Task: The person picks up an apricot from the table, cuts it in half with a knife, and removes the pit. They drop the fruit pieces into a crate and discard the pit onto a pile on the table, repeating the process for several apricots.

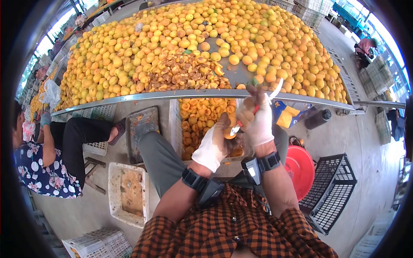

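Note:
My left hand (211, 147), in a white glove with stained fingertips, is closed around an apricot (228, 133) above a crate. My right hand (260, 127), also gloved, grips a small knife (276, 88) with red and white parts. Its curved white end sticks up past my fingers, and its lower tip meets the apricot. Beneath my hands, the white crate (175, 124) holds many halved apricots (198, 112). Just beyond, a metal-edged table (159, 95) carries a large heap of whole apricots (129, 56). A pile of brown pits and scraps (185, 73) lies near its front edge.
A black tray (143, 129) and a white tub (127, 193) are on the floor at left. To the right stand a red basin (300, 172), a black crate (329, 193) and a dark bottle (318, 119). Another person (47, 167) sits at far left.

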